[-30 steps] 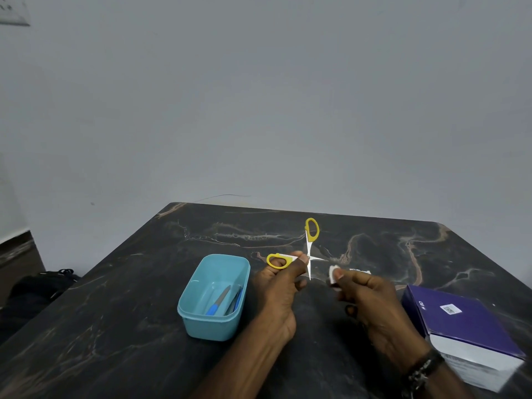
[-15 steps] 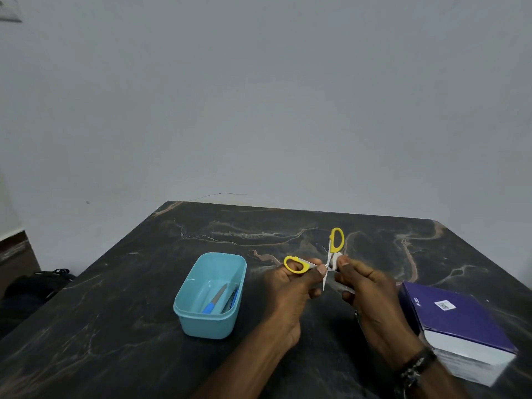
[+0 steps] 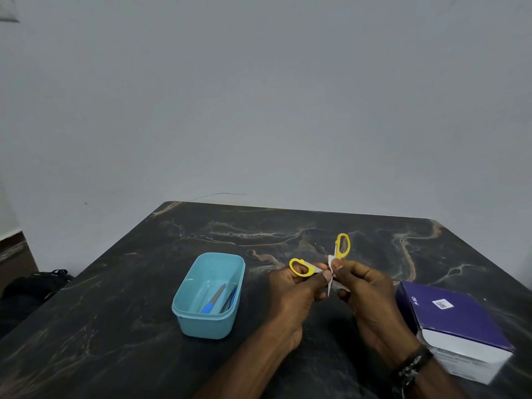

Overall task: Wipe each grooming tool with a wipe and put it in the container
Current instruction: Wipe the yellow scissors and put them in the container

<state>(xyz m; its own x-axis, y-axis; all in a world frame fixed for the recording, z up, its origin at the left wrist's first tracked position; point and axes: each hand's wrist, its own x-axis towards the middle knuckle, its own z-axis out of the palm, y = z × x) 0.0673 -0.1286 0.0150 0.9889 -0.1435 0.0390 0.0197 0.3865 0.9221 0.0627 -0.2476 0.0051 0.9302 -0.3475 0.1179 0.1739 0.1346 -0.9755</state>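
Head view: blue container (image 3: 207, 295) holds blue-handled tools (image 3: 213, 299).

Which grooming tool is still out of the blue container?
The yellow-handled scissors, held open above the table by the left hand and right hand. The blue-handled tools already lie inside the container.

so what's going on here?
A person is cleaning scissors above the table. The left hand holds them open near the pivot; the right hand pinches a wipe on a blade. The container to the left already holds a couple of tools. A box sits at right.
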